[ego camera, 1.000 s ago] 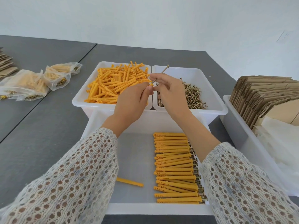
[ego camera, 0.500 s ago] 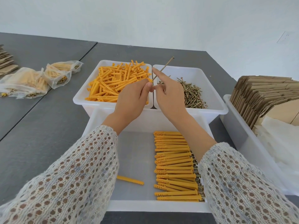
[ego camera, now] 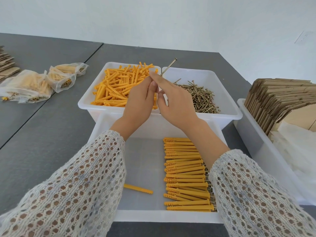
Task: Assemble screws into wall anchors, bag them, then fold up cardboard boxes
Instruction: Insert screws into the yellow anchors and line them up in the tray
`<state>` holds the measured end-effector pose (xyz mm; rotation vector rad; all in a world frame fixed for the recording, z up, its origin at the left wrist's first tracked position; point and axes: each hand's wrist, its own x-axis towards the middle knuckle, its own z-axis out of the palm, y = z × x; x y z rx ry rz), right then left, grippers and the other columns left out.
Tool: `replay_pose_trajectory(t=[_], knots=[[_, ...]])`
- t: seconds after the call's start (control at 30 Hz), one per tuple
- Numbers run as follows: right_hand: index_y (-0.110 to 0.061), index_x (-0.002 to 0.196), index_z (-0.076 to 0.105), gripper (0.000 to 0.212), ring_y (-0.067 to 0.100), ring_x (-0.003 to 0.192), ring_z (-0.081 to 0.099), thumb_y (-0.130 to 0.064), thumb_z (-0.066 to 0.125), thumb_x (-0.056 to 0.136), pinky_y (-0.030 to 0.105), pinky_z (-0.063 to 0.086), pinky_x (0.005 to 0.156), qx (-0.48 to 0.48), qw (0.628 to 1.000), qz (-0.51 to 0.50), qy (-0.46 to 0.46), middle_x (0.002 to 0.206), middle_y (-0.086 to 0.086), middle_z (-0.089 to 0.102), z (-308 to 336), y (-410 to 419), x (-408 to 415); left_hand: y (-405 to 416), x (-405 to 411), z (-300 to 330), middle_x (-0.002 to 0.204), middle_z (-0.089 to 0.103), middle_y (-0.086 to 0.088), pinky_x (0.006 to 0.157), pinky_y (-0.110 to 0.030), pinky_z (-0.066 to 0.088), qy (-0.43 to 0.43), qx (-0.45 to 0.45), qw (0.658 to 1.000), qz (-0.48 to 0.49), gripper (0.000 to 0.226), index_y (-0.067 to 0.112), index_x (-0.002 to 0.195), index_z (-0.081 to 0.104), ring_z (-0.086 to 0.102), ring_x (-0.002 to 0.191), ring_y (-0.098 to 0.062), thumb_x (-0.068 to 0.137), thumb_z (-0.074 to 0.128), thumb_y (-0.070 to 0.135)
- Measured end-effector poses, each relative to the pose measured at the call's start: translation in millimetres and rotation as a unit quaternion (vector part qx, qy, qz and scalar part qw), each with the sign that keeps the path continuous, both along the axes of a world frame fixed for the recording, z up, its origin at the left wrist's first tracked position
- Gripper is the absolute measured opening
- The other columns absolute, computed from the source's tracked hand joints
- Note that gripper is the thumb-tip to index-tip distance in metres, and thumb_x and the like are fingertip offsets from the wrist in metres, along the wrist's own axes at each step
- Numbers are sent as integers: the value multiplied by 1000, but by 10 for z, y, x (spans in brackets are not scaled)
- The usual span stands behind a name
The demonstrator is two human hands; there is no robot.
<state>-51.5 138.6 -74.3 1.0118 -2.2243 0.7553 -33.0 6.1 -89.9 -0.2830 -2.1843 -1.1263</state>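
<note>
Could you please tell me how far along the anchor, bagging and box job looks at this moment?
Done: a row of assembled anchors lies in the near tray, and filled bags sit on the table at far left. In hand: the right hand holds a screw beside the left hand. Left: many loose anchors and loose screws remain, and the flat cardboard boxes look unfolded.

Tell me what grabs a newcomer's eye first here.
The bright orange wall anchors heaped in the far-left white bin, beside a bin of brass screws. Both hands meet above them, the right hand pinching a single screw. Nearer, a neat row of assembled anchors lines the front tray.
</note>
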Motion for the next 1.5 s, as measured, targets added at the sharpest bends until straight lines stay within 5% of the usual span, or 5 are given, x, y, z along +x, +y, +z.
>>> replay_pose_trajectory(t=[0.37,0.97,1.2,1.33,1.5], knots=[[-23,150,38,64,22,79,69,-15,49,88,39,56,59,25,999,27,8,146,-1,51,6,3,29,25,-2,25,67,52,13,56,-17,35,21,45,999,-9,24,20,96,55,49,59,-5,109,34,20],[-19,148,29,58,-2,68,55,-16,38,90,11,39,57,-140,990,-12,-3,142,0,46,-37,49,-120,50,76,68,66,52,-5,55,-45,42,-9,19,1000,-9,34,6,83,48,48,58,-19,109,34,23],[-10,113,54,29,15,83,58,-2,39,89,28,48,70,-318,888,-186,-276,96,2,58,-46,293,-409,219,240,215,69,57,-13,64,-45,42,-54,-51,993,-87,35,7,81,61,51,66,-25,103,44,28],[-7,91,61,24,12,48,53,0,38,91,20,43,42,-416,780,-172,-435,71,3,58,-27,441,-564,456,421,190,63,53,-6,56,-32,39,-112,-87,969,-202,29,11,77,60,47,58,-19,102,50,23],[-7,90,62,24,13,44,52,-1,39,91,21,43,42,-400,766,-137,-484,68,6,62,-13,458,-584,731,576,57,57,45,5,54,-30,31,-219,-222,905,-289,36,15,70,51,38,51,-8,102,51,29]])
